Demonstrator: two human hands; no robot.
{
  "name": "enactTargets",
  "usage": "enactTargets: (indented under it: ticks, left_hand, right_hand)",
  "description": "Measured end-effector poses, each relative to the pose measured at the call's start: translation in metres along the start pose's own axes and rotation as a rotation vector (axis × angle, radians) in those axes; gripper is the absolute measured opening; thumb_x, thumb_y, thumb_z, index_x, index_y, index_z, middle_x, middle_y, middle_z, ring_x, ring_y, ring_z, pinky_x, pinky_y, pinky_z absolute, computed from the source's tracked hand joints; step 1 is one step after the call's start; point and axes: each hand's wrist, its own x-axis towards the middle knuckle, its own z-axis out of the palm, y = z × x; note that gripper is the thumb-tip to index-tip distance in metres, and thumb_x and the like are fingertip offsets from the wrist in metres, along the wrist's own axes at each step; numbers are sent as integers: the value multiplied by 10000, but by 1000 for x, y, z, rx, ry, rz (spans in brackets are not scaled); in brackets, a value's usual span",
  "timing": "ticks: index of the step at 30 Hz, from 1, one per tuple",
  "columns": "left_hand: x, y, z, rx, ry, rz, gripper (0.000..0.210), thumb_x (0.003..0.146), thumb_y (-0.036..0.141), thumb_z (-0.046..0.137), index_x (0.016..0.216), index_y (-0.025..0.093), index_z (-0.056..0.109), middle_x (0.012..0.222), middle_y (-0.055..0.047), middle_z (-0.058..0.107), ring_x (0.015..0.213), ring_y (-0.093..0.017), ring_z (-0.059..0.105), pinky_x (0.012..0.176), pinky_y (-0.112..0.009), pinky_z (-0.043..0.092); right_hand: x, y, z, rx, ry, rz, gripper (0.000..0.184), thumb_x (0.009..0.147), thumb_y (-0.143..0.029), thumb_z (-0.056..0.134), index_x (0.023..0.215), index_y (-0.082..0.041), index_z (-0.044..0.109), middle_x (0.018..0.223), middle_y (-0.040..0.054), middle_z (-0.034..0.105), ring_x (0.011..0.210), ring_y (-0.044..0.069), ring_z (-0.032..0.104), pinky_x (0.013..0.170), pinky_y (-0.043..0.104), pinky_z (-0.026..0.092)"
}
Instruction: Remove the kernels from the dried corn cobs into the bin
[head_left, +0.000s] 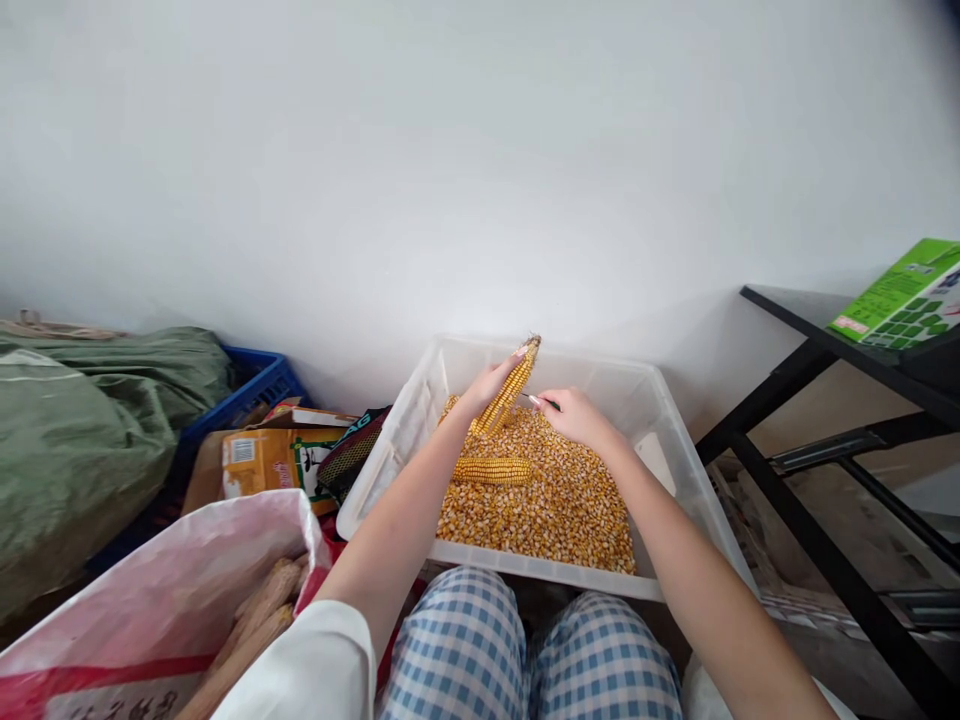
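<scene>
My left hand (487, 384) is wrapped round an ear of corn (511, 392), which it keeps tilted with the tip up over a clear plastic bin (547, 570). My right hand (577, 412) grips a thin pointed tool with a dark handle (553, 405); its slim shaft points left at the ear, and whether it touches cannot be made out. Loose yellow kernels (555, 510) spread over the bin's floor beneath both hands. A second ear of corn (495, 471) lies on them, below my left hand and partly behind my forearm.
At the left stands a white and red sack (247, 530) with bare cobs (262, 610) inside. Behind it are an orange package (262, 460), a blue crate (266, 375) and green cloth (97, 420). A black metal frame (817, 520) bearing a green carton (900, 295) rises at the right.
</scene>
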Motion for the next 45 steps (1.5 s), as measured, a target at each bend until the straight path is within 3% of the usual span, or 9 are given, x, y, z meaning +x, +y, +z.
enactTargets:
  ticks: [11,21,25,31,37,45]
  left_hand:
    - [4,-2,2,224,87,102,684,683,727,361,866,137,655,811,-72,643,795,-207,575,645,-274,429]
    - [-7,-3,6,653,-47,264,597,680,714,398,691,159,617,587,-39,578,540,-151,506,529,-266,331]
    - [-6,-5,6,687,-85,296,580,660,714,430,657,161,605,529,-30,547,508,-141,489,530,-263,327]
    - [1,-8,6,542,64,213,650,693,718,352,813,152,648,667,-45,610,607,-160,535,554,-260,358]
    - [-6,-7,6,569,-78,245,603,683,693,421,722,132,639,610,-41,591,566,-148,518,529,-248,338]
    - [-13,5,4,673,-106,318,586,720,678,373,745,140,604,608,-22,573,549,-120,481,521,-231,289]
  right_hand:
    - [0,-6,20,-67,21,21,344,899,-310,331,753,-151,599,682,51,615,558,106,479,548,222,242]
    - [4,3,25,-11,-168,-36,278,860,-245,393,747,-132,620,734,61,633,630,122,514,593,215,307]
    - [4,5,26,-20,-183,-59,280,854,-263,403,737,-136,624,746,69,634,643,132,516,620,222,327]
    - [4,-1,34,-78,-55,31,323,880,-284,352,782,-139,623,751,85,635,608,135,511,583,234,290]
    - [5,3,36,1,-127,-44,285,862,-253,386,759,-137,626,737,64,637,606,124,503,573,222,294]
    - [6,6,34,2,-138,-123,282,862,-237,384,767,-130,626,747,64,638,611,120,493,571,219,302]
